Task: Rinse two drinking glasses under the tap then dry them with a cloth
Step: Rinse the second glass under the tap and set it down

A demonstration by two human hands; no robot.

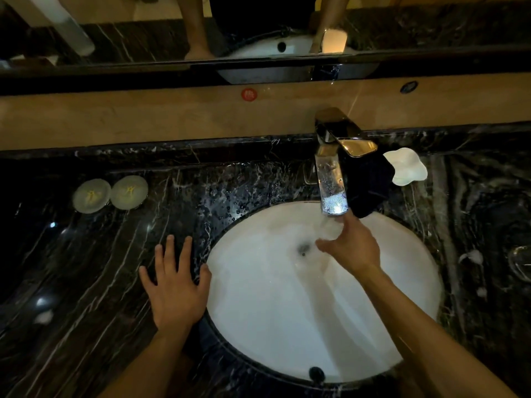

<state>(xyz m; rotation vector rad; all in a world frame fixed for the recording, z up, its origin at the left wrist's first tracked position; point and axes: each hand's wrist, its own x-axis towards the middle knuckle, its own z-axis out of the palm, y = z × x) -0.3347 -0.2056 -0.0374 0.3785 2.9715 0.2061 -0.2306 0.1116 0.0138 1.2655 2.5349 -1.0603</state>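
Observation:
My right hand point(353, 248) reaches over the white basin point(287, 326) and grips a clear drinking glass point(329, 229), blurred, right under the tap's spout point(333, 196). Water runs from the spout into the glass and down toward the drain point(303, 248). My left hand point(175, 285) lies flat and open on the black marble counter point(86, 268) at the basin's left rim, holding nothing. A dark cloth point(369, 185) is bunched on the counter just right of the tap. At the far right edge stands a clear glass object point(520, 262), hard to make out.
Two round white paper-lidded things point(110, 193) sit at the counter's back left. A white wavy dish point(406, 168) rests behind the cloth. Foam blobs point(471, 255) and water drops dot the counter. A mirror point(258, 38) rises behind the beige ledge.

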